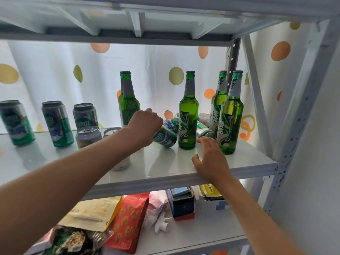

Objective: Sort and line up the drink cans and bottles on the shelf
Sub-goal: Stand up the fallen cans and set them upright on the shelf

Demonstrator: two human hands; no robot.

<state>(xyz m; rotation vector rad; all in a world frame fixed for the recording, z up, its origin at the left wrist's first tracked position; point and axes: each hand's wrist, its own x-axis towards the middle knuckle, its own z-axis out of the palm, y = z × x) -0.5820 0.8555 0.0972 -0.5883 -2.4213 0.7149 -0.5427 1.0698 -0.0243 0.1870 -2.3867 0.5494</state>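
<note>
Done so far: We see three tall green cans [57, 124] standing up in a row at the left of the frame, on the shelf [230, 169]. We think this part is sorted.
Short cans: Two short cans [88, 136] stand in front of the row, near the middle. One is partly hidden by our arm.
Still to do: Some cans lie on their sides in the middle right, behind and between the bottles. They still need to be stood up and lined up.
Left hand: Our left hand [144, 126] is curled round the tipped can [165, 138] in the middle of the frame. It looks like it has hold of the top end, but we cannot see the fingers well.
Right hand: Our right hand [211, 159] holds nothing. Its fingers are spread and rest on the shelf near the front edge, at the lower right.
Bottles: Five green bottles stand up, not in a line. A pair [127, 102] is in the middle, one behind the other. One bottle [188, 116] is right of the tipped can. Two bottles [230, 118] are close together at the far right.
Feel and shape: The bottles are smooth, shiny green glass with long thin necks and dark caps. The cans are round metal with shiny tops. The shelf is white, flat and glossy, so things may slide on it.
Below: Snack bags [128, 219] and small boxes lie on the lower shelf.
</note>
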